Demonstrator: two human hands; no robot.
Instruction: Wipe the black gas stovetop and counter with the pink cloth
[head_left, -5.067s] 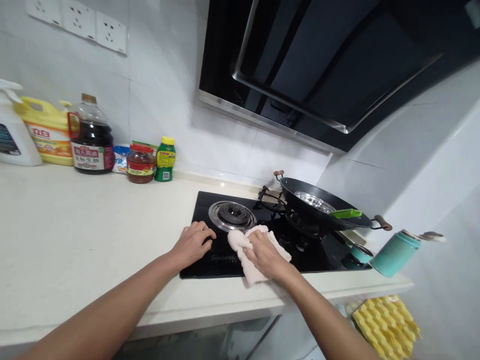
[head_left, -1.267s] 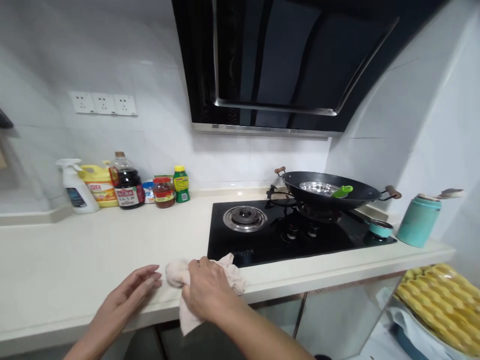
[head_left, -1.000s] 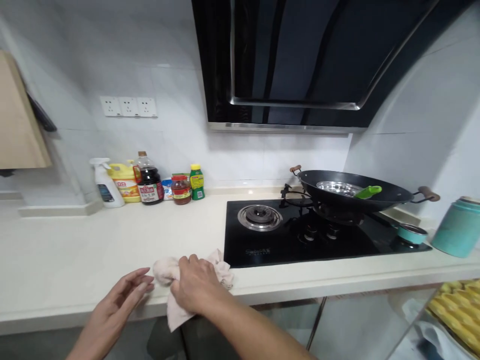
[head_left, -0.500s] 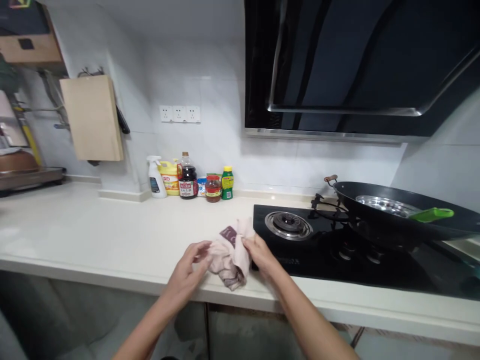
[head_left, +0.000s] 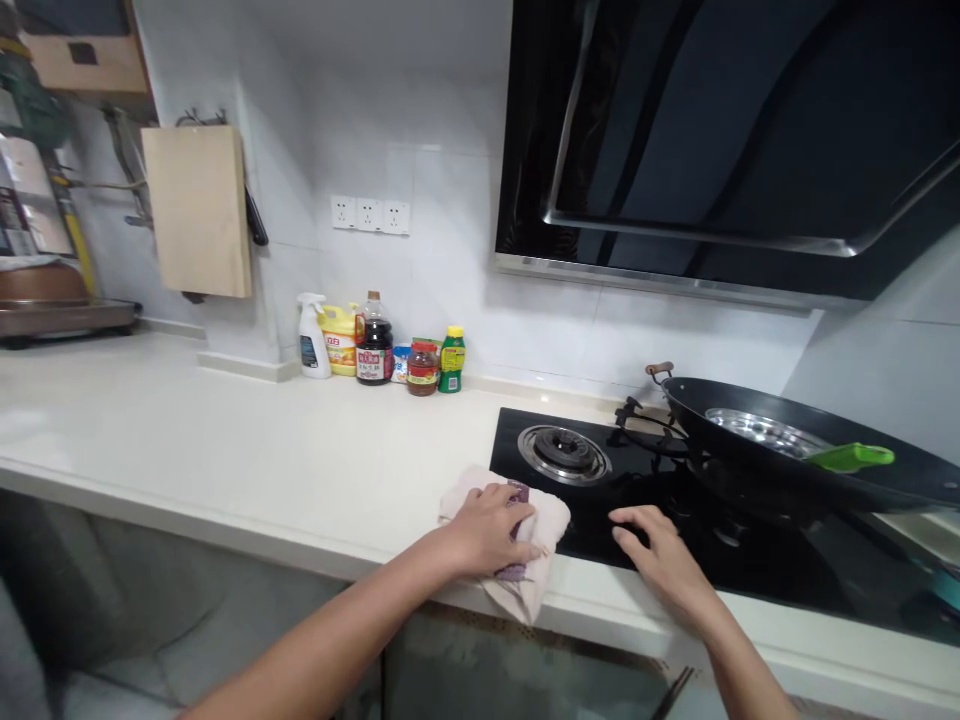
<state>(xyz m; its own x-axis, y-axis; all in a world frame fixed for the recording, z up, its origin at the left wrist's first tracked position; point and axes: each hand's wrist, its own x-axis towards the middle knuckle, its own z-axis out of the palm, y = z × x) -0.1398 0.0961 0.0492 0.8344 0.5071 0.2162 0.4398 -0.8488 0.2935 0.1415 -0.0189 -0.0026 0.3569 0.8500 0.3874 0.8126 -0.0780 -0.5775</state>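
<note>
Head view, left grip holding cloth, right grip parted over hob, yellow jug labelled 立白.

Left hand on pale cloth, right hand apparently above cooktop.

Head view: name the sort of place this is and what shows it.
A kitchen, probably in a home. A black hob is set into the pale counter, a large wok sits on it, and a dark range hood hangs above.
</note>
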